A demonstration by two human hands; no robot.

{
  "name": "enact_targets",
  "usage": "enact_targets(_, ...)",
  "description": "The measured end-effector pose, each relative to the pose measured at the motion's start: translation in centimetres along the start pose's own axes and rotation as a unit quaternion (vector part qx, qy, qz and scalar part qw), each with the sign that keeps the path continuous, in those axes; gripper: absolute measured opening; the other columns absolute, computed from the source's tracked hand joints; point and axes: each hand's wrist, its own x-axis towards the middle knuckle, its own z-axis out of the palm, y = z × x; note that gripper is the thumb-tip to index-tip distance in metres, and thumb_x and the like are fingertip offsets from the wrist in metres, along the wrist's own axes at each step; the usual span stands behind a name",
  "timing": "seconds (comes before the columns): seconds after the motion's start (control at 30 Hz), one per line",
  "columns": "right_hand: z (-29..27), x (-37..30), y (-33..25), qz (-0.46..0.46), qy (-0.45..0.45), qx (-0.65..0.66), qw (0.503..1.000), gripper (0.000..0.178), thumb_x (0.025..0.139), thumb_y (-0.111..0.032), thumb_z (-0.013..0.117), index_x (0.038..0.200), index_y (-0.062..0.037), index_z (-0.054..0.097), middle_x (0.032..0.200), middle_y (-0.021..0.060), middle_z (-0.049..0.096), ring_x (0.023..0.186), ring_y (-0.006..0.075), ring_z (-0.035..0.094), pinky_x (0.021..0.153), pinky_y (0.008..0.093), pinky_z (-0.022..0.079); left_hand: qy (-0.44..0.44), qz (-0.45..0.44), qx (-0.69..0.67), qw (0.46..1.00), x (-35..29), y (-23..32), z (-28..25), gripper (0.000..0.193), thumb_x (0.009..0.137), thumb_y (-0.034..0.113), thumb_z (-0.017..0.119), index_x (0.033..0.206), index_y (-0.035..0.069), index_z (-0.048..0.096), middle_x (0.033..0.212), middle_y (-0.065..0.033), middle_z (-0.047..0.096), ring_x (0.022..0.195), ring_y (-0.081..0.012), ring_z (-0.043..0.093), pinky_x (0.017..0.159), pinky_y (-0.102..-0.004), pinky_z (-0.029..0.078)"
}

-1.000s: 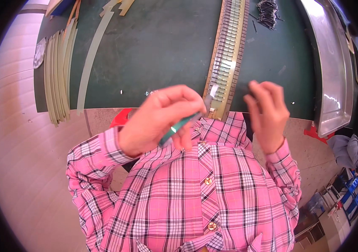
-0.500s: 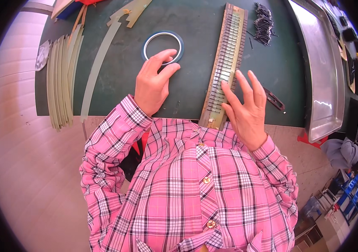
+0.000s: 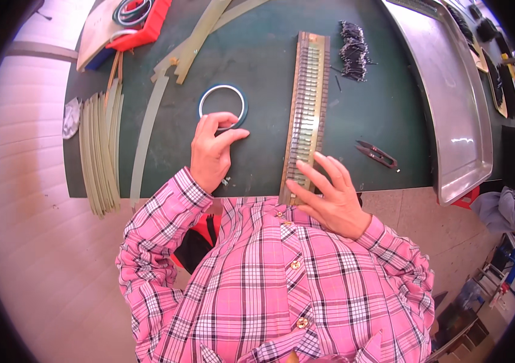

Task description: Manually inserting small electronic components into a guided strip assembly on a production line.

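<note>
1. My left hand (image 3: 212,151) rests on the dark green table (image 3: 257,78), fingers loosely curled, holding nothing; the fingertips (image 3: 224,118) touch the near edge of a thin ring of tape (image 3: 222,91) that lies flat on the mat.
2. My right hand (image 3: 330,196) is spread open, empty, with the fingers fanned over the near end of a long slotted strip (image 3: 307,103), which runs away from me across the table; the fingertips sit on its lower end, just at the table's edge.
3. Small black snips (image 3: 377,153) lie to the right of the strip, near but apart from my right hand.
4. A bundle of pale green curved strips (image 3: 99,151) lies at the table's left edge.
5. A metal tray (image 3: 457,103) stands on the right side.
6. A heap of small black parts (image 3: 353,51) lies beside the strip's far end.
</note>
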Motion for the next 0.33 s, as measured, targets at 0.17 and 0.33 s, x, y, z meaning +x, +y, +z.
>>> enact_targets(0.17, -3.4, 0.0, -0.1, -0.031, -0.002, 0.012, 0.999, 0.052, 0.068, -0.026, 0.072, 0.117, -0.0145, 0.062, 0.136, 0.011, 0.044, 0.131, 0.0338, 0.034, 0.105, 0.0501, 0.031, -0.033, 0.001, 0.009, 0.999, 2.5, 3.5, -2.5, 0.026, 0.07, -0.013, 0.054, 0.087, 0.003, 0.065, 0.103, -0.0104, 0.059, 0.093, -0.0286, 0.057, 0.084, -0.0351, 0.044)
enact_targets(0.33, -3.2, 0.1, 0.0, -0.037, 0.023, 0.127, 0.991, 0.045, 0.072, -0.022, 0.071, 0.116, -0.0146, 0.063, 0.136, 0.0127, 0.044, 0.13, 0.0319, 0.035, 0.106, 0.0479, 0.031, -0.053, 0.043, -0.029, 0.997, 8.8, 4.2, -5.2, 0.031, 0.077, -0.014, 0.05, 0.097, 0.004, 0.066, 0.11, -0.0114, 0.058, 0.098, -0.0272, 0.057, 0.084, -0.0314, 0.045)
